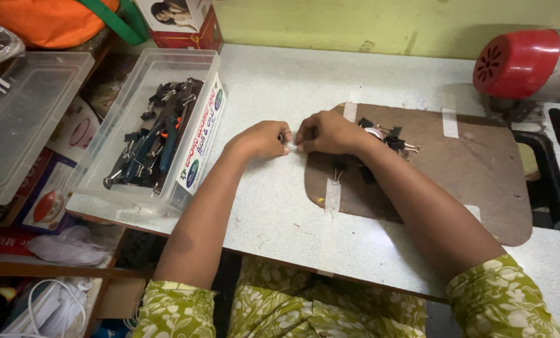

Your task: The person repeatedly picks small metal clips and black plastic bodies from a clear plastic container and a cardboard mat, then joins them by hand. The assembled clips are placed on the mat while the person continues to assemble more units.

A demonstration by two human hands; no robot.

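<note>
My left hand (264, 138) and my right hand (325, 132) meet over the pale speckled table (280, 206), fingertips pinched together on a small whitish piece (290, 146) held between them. What the piece is cannot be made out. Just behind my right wrist lies a small pile of black binder clips (389, 139) on a brown board (467, 169). One more clip (338, 173) lies by the board's taped left edge, below my right hand.
A clear plastic box (195, 119) with pliers, tools and clips stands at the table's left edge. An empty clear bin (23, 119) sits further left on shelves. A red motor housing (518, 62) is at the back right, a black slot (546, 181) beside the board.
</note>
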